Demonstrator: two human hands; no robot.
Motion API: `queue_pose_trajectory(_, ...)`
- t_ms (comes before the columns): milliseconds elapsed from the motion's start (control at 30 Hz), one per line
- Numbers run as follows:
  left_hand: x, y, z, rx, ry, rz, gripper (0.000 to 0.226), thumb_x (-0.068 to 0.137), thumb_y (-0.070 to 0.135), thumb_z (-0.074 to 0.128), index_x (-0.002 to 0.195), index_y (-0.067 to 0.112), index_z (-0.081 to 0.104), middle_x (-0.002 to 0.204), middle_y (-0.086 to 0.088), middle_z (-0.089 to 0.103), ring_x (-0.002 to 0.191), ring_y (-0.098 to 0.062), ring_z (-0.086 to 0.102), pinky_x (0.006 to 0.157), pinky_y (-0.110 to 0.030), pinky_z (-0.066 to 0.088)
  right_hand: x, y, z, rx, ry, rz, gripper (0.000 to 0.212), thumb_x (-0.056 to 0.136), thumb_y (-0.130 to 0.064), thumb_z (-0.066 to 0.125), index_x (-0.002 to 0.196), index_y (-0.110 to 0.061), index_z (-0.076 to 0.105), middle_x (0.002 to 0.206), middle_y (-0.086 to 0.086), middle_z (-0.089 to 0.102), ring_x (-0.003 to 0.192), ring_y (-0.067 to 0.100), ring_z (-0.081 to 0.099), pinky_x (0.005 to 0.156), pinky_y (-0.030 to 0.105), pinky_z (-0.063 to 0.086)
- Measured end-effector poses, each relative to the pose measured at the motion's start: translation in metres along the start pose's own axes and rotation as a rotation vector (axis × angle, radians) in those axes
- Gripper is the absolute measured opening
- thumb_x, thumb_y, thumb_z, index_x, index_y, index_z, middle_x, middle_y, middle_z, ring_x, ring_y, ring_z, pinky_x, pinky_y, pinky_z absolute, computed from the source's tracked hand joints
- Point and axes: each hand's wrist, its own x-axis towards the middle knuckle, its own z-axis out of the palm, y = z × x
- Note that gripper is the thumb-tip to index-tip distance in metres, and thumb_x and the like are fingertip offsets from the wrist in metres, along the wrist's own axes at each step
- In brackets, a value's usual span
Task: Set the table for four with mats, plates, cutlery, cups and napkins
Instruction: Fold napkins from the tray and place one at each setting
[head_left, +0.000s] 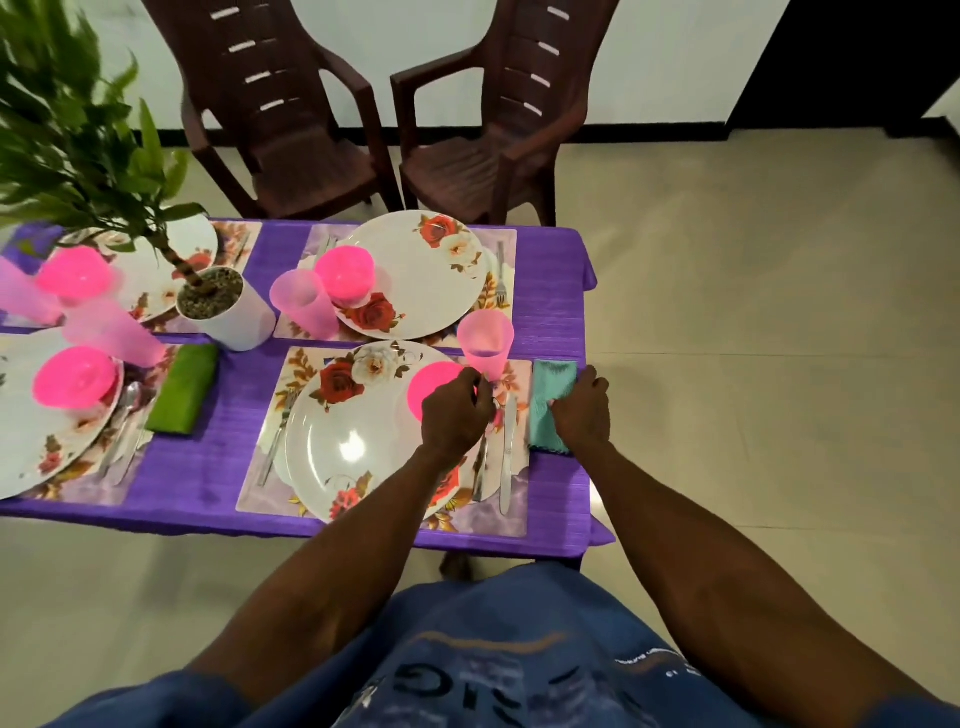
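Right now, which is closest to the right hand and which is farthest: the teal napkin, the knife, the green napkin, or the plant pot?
Measured from the right hand:
1. Teal napkin: under the hand, at the table's right edge.
2. Knife: just left of it, on the near mat.
3. Green napkin: far left, beside the other near plate.
4. Plant pot: left and farther back; close to the green napkin's distance, so this order is unsure.

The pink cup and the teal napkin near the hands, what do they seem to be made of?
The pink cup looks like thin translucent plastic: the mat's pattern shows faintly through its wall. The teal napkin under the right hand seems soft woven cloth, matte, with a slightly zigzag stitched edge; the exact fibre cannot be told.
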Motion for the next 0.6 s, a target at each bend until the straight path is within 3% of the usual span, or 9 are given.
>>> queue_pose_trajectory(133, -0.007, -0.005, 0.002, 0.022, -0.032, 0.01, 0.022, 0.099, 0.029, 0.052, 0.097, 0.013, 0.067, 0.08, -0.002, 0.072, 0.063, -0.015, 0.062, 0.057, -0.02, 0.044, -0.003, 0.01, 0.0, -0.297, 0.02, -0.278, 0.053, 0.091, -0.02, 0.06, 0.141, -0.012, 0.044, 0.134, 0.019, 0.042, 0.117, 0.035, 0.047, 0.093, 0.045, 0.045)
queue_pose_trajectory(233, -0.012, -0.007, 0.001, 0.048, -0.036, 0.017, 0.024, 0.099, 0.032, 0.052, 0.1, 0.014, 0.068, 0.081, -0.001, 0.072, 0.066, -0.015, 0.062, 0.06, -0.023, 0.046, -0.005, 0.014, 0.001, -0.395, -0.03, -0.288, 0.045, 0.093, -0.022, 0.055, 0.137, -0.016, 0.048, 0.14, 0.018, 0.039, 0.124, 0.034, 0.041, 0.096, 0.045, 0.041)
queue_pose_trajectory(400, -0.019, -0.01, 0.001, 0.089, -0.023, 0.056, 0.024, 0.099, 0.033, 0.051, 0.101, 0.015, 0.067, 0.083, -0.002, 0.072, 0.069, -0.017, 0.064, 0.064, -0.024, 0.048, -0.009, 0.014, -0.001, -0.451, -0.099, -0.283, 0.059, 0.09, -0.017, 0.054, 0.146, -0.018, 0.034, 0.156, 0.015, 0.018, 0.139, 0.035, 0.022, 0.105, 0.05, 0.032)
queue_pose_trajectory(500, -0.026, -0.012, 0.0, 0.106, -0.016, 0.069, 0.024, 0.099, 0.033, 0.051, 0.101, 0.015, 0.066, 0.084, -0.002, 0.071, 0.07, -0.018, 0.064, 0.067, -0.026, 0.048, -0.016, 0.011, 0.001, -0.364, 0.06, -0.354, 0.055, 0.085, -0.006, 0.055, 0.139, -0.007, 0.044, 0.148, 0.018, 0.035, 0.134, 0.036, 0.033, 0.102, 0.048, 0.035)
queue_pose_trajectory(600, -0.038, -0.016, -0.002, 0.136, -0.003, 0.068, 0.023, 0.098, 0.03, 0.052, 0.104, 0.012, 0.066, 0.086, -0.004, 0.072, 0.069, -0.02, 0.065, 0.063, -0.025, 0.046, -0.029, 0.008, 0.006, -0.221, 0.208, -0.523, 0.039, 0.073, 0.0, 0.045, 0.108, 0.004, 0.063, 0.111, 0.024, 0.062, 0.102, 0.041, 0.056, 0.083, 0.046, 0.048)
